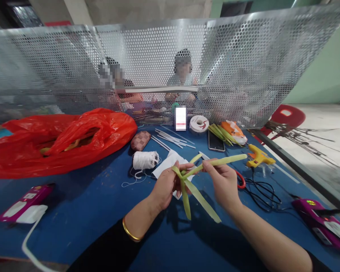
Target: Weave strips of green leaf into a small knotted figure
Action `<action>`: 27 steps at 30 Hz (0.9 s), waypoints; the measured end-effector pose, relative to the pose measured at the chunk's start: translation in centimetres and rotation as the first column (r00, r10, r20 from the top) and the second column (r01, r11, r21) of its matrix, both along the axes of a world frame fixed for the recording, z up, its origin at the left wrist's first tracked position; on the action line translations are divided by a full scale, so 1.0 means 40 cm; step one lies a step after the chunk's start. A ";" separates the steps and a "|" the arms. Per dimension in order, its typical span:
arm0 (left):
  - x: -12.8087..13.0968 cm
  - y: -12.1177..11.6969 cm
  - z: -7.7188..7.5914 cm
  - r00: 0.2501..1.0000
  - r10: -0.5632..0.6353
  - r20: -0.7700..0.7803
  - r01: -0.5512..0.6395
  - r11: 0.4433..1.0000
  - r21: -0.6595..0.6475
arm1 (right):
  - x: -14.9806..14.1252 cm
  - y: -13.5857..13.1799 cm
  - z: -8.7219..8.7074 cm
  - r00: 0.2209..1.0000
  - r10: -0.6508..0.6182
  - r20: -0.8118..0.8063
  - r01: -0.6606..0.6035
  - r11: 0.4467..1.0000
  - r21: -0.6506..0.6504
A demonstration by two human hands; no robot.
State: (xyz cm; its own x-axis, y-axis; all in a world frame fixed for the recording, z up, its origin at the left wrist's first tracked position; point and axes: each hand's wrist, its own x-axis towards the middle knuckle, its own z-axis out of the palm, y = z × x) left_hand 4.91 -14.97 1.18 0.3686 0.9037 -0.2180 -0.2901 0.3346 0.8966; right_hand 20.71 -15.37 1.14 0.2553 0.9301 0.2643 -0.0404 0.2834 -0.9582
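Note:
Several pale green leaf strips (200, 198) cross and fold over one another in front of me, above the blue table. My left hand (166, 185) pinches them where they meet, its thumb on top. One strip runs to the right, and my right hand (221, 179) grips it between thumb and fingers. Two other strips hang down toward me with free ends. Under the left hand lies a white sheet of paper (162, 168), partly covered. By the right hand is the red handle of scissors (240, 180), the rest largely hidden.
A red plastic bag (107, 124) fills the left, near a spool of white string (145, 160). White sticks (175, 139), a ribbon roll (199, 124), a phone (216, 142) and more leaf strips (222, 134) lie ahead. A yellow glue gun (259, 156) is right. Two people sit behind the perforated metal screen (158, 49).

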 end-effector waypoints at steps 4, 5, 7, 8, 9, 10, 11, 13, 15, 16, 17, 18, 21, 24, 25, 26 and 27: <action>-0.003 0.001 -0.005 1.000 -0.015 0.010 0.015 1.000 -0.012 | 0.000 0.002 -0.006 1.000 0.006 -0.003 -0.006 1.000 0.000; -0.004 0.001 -0.006 1.000 -0.023 0.017 0.023 1.000 -0.019 | 0.000 0.005 -0.008 1.000 0.002 -0.015 -0.002 1.000 -0.023; -0.005 0.000 -0.005 0.999 -0.033 0.031 0.034 0.999 -0.024 | 0.000 0.010 -0.013 0.999 -0.019 -0.041 0.016 0.997 -0.073; -0.005 0.000 -0.004 0.999 -0.034 0.039 0.035 0.999 -0.022 | 0.001 0.012 -0.015 0.998 -0.025 -0.053 0.020 0.995 -0.095; -0.005 -0.001 -0.004 0.998 -0.035 0.046 0.036 0.999 -0.020 | 0.001 0.014 -0.017 0.997 -0.026 -0.067 0.018 0.993 -0.117; -0.005 -0.001 -0.004 0.998 -0.038 0.054 0.039 0.999 -0.019 | 0.001 0.015 -0.018 0.996 -0.024 -0.082 0.012 0.991 -0.135; -0.004 -0.002 -0.004 0.997 -0.040 0.063 0.042 0.999 -0.019 | 0.001 0.015 -0.019 0.995 -0.018 -0.097 0.003 0.989 -0.149; -0.004 -0.003 -0.004 0.996 -0.043 0.082 0.045 0.999 -0.020 | -0.001 0.014 -0.020 0.993 -0.013 -0.118 -0.007 0.986 -0.168; -0.003 -0.004 -0.005 0.995 -0.041 0.092 0.043 0.999 -0.016 | -0.003 0.012 -0.020 0.992 -0.027 -0.123 0.005 0.984 -0.177; -0.003 -0.004 -0.005 0.995 -0.040 0.092 0.041 0.999 -0.012 | -0.004 0.012 -0.019 0.992 -0.036 -0.117 0.015 0.984 -0.176; -0.004 -0.003 -0.005 0.995 -0.039 0.089 0.040 0.999 -0.010 | -0.005 0.012 -0.019 0.993 -0.046 -0.110 0.026 0.984 -0.175; -0.004 -0.003 -0.005 0.995 -0.042 0.087 0.043 0.999 -0.010 | -0.005 0.013 -0.020 0.993 -0.053 -0.104 0.034 0.984 -0.176; -0.007 0.000 -0.006 0.994 -0.046 0.100 0.048 0.999 -0.018 | -0.005 0.017 -0.024 0.991 -0.038 -0.125 0.009 0.976 -0.220; -0.009 0.001 -0.006 0.990 -0.037 0.137 0.040 0.999 -0.021 | -0.006 0.020 -0.027 0.981 -0.001 -0.193 -0.057 0.954 -0.295; -0.010 0.000 -0.006 0.989 -0.036 0.146 0.039 0.999 -0.021 | -0.007 0.020 -0.028 0.977 0.018 -0.212 -0.085 0.946 -0.312; -0.011 -0.001 -0.006 0.987 -0.040 0.154 0.044 0.999 -0.019 | -0.009 0.019 -0.029 0.973 0.039 -0.229 -0.114 0.939 -0.325; -0.012 -0.001 -0.005 0.986 -0.048 0.160 0.051 0.999 -0.016 | -0.010 0.017 -0.030 0.968 0.059 -0.245 -0.142 0.930 -0.338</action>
